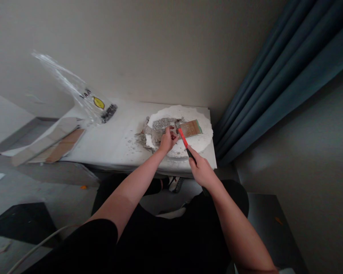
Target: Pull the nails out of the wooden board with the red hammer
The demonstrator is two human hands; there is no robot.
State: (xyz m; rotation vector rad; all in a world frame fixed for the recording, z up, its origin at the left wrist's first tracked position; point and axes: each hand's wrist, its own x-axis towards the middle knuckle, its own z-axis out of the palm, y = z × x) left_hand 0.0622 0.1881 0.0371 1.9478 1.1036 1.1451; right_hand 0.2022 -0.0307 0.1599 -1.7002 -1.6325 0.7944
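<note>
My right hand (201, 168) is wrapped round the black grip of a hammer (183, 137) with a red neck. The hammer's head end lies over a grey, crumbly heap, close to my left fingers, and its outline is hard to make out. My left hand (168, 140) has its fingers bent together at the heap; what they pinch is too small to tell. Grey crumbled material (163, 123) lies on a white, ragged-edged sheet (204, 141). A brown flat block (190, 128) with a green edge rests right of the hammer's head.
The sheet lies on a white-covered low table (122, 140) against the wall. A clear plastic bag (94, 104) with a yellow print and dark contents stands at left, near cardboard pieces (64, 145). Blue-grey curtains (262, 83) hang at right. A dark panel (25, 222) lies on the floor.
</note>
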